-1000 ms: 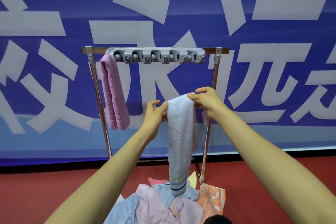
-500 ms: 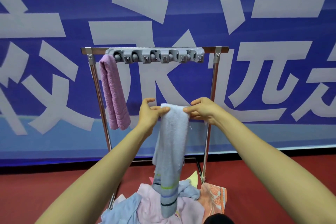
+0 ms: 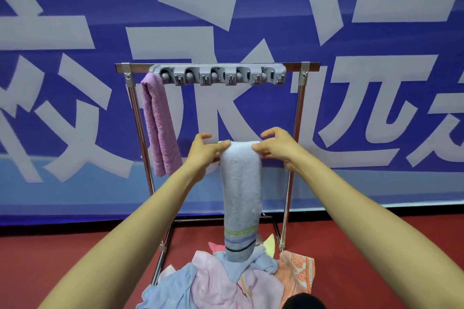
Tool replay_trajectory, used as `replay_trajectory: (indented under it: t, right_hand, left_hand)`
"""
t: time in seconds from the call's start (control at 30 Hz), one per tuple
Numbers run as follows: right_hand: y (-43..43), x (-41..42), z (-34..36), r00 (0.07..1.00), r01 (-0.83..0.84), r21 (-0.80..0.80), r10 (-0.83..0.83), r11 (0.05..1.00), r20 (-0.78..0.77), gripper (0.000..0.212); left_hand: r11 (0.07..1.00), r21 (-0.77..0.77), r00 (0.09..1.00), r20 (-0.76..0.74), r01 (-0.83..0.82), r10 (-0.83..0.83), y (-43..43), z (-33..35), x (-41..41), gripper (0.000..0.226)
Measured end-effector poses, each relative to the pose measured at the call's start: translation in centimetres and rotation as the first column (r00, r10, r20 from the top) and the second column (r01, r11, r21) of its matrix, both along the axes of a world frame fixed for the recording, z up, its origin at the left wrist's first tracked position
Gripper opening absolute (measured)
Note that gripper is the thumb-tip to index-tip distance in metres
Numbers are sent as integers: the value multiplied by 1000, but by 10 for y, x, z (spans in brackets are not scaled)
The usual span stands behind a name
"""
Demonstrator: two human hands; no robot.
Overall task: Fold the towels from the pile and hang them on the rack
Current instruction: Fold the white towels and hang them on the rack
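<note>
While the left hand (image 3: 203, 152) and right hand (image 3: 276, 148) pinch the towel (image 3: 241, 183) by its top fold, it hangs straight, probably squared for the rack (image 3: 300, 108) beside the pink towel (image 3: 160, 128).

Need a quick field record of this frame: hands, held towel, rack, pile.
left hand: grip on top left edge of striped towel
right hand: grip on its top right edge
striped towel: folded to a long strip, hangs from both hands, lower end over the pile; not on rack
rack: pink towel hangs at left end of top bar; grey hook strip along bar
pile: on red floor, at rack's foot
</note>
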State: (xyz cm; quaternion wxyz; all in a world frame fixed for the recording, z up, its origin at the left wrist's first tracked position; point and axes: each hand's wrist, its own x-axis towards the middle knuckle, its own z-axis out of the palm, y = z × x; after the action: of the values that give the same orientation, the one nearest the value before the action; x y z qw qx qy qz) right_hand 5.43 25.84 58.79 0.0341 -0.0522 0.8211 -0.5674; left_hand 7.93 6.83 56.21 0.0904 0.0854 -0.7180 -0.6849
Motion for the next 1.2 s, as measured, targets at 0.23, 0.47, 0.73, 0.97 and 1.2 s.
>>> replay_trajectory:
  t: [0.23,0.47,0.73,0.97,1.2]
  right_hand:
    - [-4,4,-5,998,-31,-40,29,999,-59,21]
    - [-11,13,-5,983,-94,220,126,971,-137,32]
    - [-25,14,-15,982,-16,242,61,970,-181,45]
    - [-28,9,-28,999,-47,-52,46,998,-24,45]
    - [-31,6,-15,997,-78,-88,78,993,5,34]
  left_hand:
    - [969,-237,993,109,71,-46,-8,3,6,57]
    - [988,-135,997,48,69,-63,-8,-5,-4,43]
    - [998,-40,996,71,-43,46,-13,8,-14,49]
    - [996,76,997,53,-51,47,-22,4,-9,51]
    - [988,-11,979,-133,152,-152,-26,12,0,40]
